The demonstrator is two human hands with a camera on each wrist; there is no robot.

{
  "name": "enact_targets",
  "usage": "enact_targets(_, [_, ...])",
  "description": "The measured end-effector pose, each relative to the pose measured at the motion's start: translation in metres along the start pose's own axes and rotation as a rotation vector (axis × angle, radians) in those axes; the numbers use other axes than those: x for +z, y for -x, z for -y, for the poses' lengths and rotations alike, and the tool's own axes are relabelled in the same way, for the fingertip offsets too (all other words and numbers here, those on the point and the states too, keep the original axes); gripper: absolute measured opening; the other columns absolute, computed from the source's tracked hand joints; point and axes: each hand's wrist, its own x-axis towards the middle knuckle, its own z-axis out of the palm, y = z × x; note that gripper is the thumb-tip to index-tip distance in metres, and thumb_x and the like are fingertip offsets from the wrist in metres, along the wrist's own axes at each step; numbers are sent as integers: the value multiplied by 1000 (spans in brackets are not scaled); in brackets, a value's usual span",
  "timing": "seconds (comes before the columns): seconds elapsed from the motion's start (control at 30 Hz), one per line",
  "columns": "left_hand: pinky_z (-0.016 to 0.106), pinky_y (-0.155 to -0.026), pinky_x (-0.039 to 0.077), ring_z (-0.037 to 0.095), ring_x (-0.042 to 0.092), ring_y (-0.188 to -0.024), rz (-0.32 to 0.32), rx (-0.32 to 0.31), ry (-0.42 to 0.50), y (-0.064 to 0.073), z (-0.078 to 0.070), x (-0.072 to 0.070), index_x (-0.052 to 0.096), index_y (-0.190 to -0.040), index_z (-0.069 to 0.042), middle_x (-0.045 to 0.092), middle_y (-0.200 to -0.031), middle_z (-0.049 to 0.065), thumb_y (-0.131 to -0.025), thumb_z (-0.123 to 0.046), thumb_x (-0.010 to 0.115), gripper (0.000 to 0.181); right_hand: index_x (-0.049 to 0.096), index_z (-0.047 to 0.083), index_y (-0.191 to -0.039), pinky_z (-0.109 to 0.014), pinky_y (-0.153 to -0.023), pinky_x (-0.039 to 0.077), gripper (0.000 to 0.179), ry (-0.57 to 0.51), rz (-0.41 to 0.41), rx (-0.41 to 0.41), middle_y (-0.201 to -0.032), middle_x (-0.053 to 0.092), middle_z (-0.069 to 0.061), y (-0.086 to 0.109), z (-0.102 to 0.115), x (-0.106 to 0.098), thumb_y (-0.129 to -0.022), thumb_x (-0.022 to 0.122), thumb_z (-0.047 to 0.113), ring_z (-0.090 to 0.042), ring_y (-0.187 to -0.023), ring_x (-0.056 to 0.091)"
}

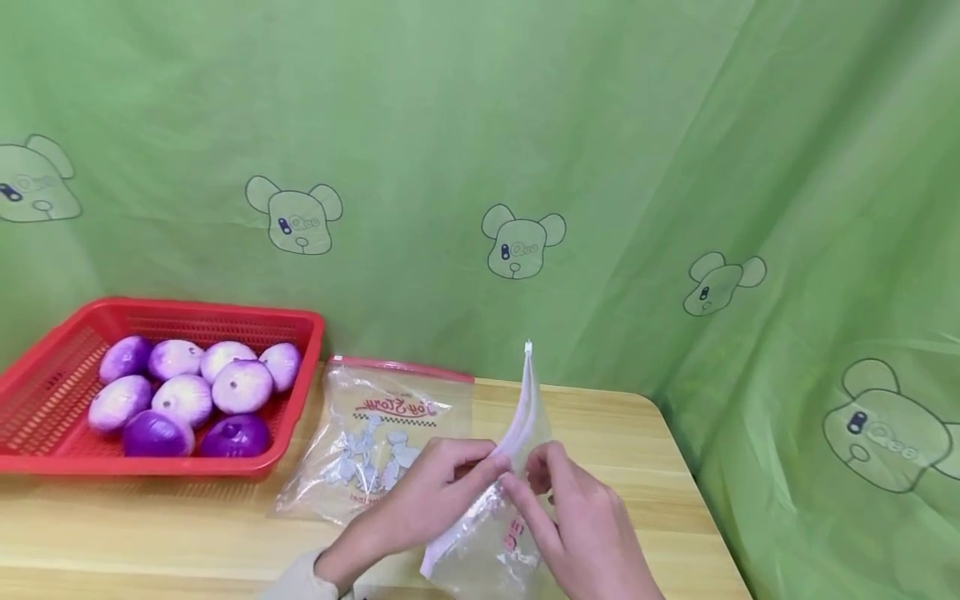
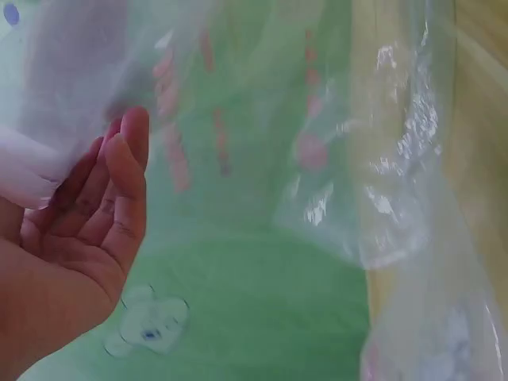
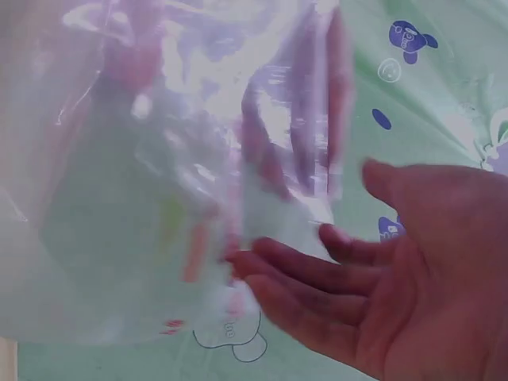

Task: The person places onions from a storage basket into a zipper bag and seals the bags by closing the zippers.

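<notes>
A clear zip bag (image 1: 517, 533) with red print and a pale zip edge stands up between my hands, a small white slider (image 1: 528, 347) at its far top end. My left hand (image 1: 427, 492) pinches the zip edge between thumb and fingers; the left wrist view shows this hand (image 2: 87, 222) partly behind the clear plastic. Close on the right of the bag is my right hand (image 1: 588, 525). In the right wrist view, that hand (image 3: 373, 278) has its fingers loosely bent and its thumb apart, fingertips right at the plastic, with nothing gripped.
A red plastic basket (image 1: 303, 392) on the left holds several purple-and-white onions (image 1: 242, 386). Between basket and hands, a second clear zip bag (image 1: 345, 400) with a red zip edge lies flat on the wooden table (image 1: 622, 450). Green curtain (image 1: 420, 125) hangs behind and at right.
</notes>
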Motion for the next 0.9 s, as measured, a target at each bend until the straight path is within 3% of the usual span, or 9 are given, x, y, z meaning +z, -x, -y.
enact_targets(0.1, [16, -45, 38, -2, 37, -53, 12, 116, -29, 3, -10, 5, 67, -89, -15, 45, -61, -10, -106, -22, 47, 28, 55, 16, -98, -20, -56, 52, 16, -110, -47, 89, -73, 57, 17, -6, 8, -6, -97, 67, 28, 5, -63, 57])
enact_targets(0.23, [12, -57, 45, -4, 43, -64, 13, 323, -151, 5, -24, 9, 63, -89, -14, 47, -68, -9, -106, -13, 44, 26, 57, 17, -106, -19, -54, 51, 14, -151, -54, 118, -71, 59, 19, -12, 20, -22, -99, 64, 26, 7, -62, 57])
enact_targets(0.33, [13, -80, 50, -1, 56, -86, -1, 465, -237, 8, -32, 10, 66, -99, -12, 60, -89, -5, -105, -9, 44, 23, 58, 19, -118, -17, -55, 50, 24, -116, -90, 35, -76, 59, 22, -11, 27, -35, -96, 67, 22, 6, -65, 56])
enact_targets(0.4, [18, -92, 49, 4, 59, -102, 3, 519, -260, 9, -35, 10, 67, -107, -9, 63, -108, 0, -105, -8, 45, 23, 57, 21, -127, -16, -58, 50, 37, -103, -144, -50, -81, 60, 23, -7, 26, -41, -92, 70, 18, 5, -68, 57])
enact_targets(0.53, [25, -103, 46, 10, 54, -124, 51, 543, -245, 9, -40, 11, 66, -123, -6, 59, -132, 5, -105, -9, 45, 28, 58, 21, -135, -11, -62, 46, 50, -153, -266, -160, -86, 63, 20, 2, 17, -46, -87, 72, 12, 3, -69, 57])
enact_targets(0.7, [24, -104, 46, 9, 54, -127, 71, 508, -203, 7, -39, 15, 61, -132, -4, 59, -136, 5, -106, -8, 43, 32, 58, 18, -134, -12, -59, 47, 57, -81, -308, -158, -83, 66, 15, 4, 16, -45, -80, 70, 6, 0, -66, 57])
enact_targets(0.8, [21, -99, 48, 8, 61, -116, -2, 467, -224, 6, -33, 16, 66, -124, -4, 67, -123, 4, -106, -8, 43, 29, 59, 14, -122, -14, -57, 47, 47, 7, -298, -131, -80, 64, 13, -1, 18, -45, -77, 67, 3, -2, -66, 56])
enact_targets(0.9, [18, -89, 53, 10, 68, -99, -114, 407, -231, 6, -27, 13, 70, -110, -4, 73, -104, 6, -104, -7, 46, 25, 60, 8, -105, -17, -57, 47, 29, 62, -323, -131, -77, 61, 8, -7, 15, -45, -76, 61, 1, -6, -67, 56])
